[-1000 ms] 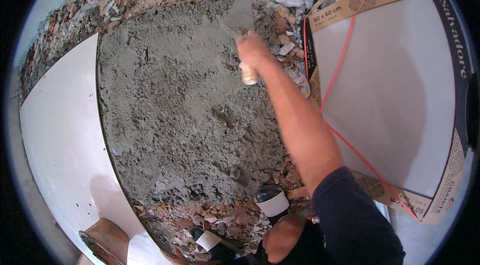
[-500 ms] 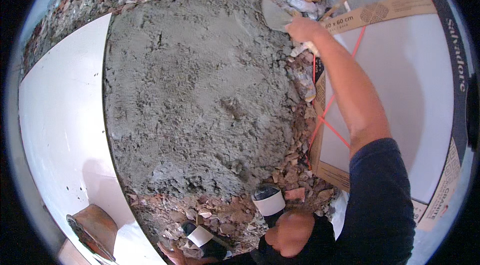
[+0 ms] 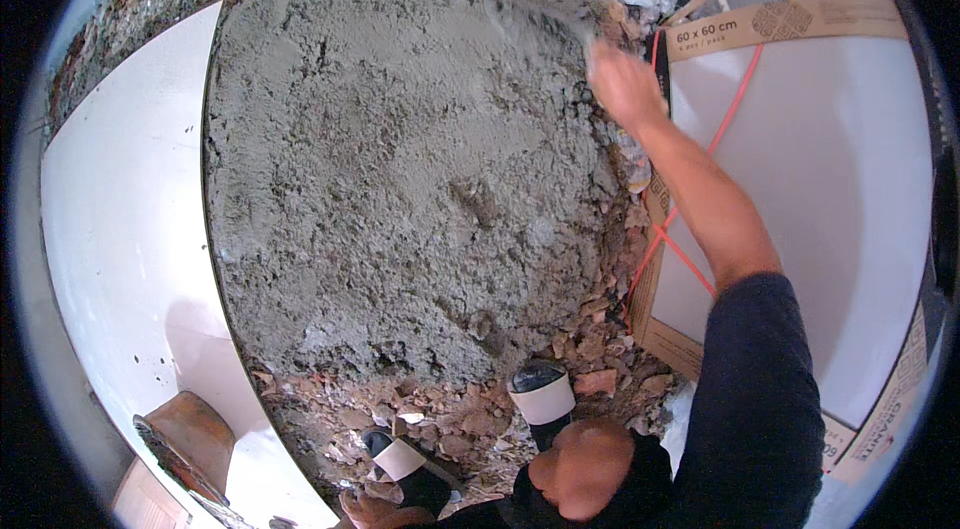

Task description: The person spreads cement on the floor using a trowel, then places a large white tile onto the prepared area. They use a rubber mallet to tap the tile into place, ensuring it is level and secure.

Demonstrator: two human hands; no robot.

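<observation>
Grasping a trowel [image 3: 562, 23] with the right hand [image 3: 627, 84], in a clenched grip, at the upper right of a rough bed of wet grey mortar [image 3: 400, 179] (blade smeared by blur; impossible to tell whether pressed down or just above). Stretching the bare right forearm [image 3: 715, 194] in front of a cardboard-edged pack of pale tiles [image 3: 800, 199], crossed by red straps [image 3: 735, 104]. Holding the left hand [image 3: 366, 508] low at the bottom edge, near a dark sandal [image 3: 400, 459] with a white band; cannot tell that grip, released or clenched. Bordered on the left, alongside the mortar, by a pale slab [image 3: 130, 199] bearing a brown container [image 3: 195, 432], and fringed nearest the feet by broken rubble [image 3: 450, 421]
</observation>
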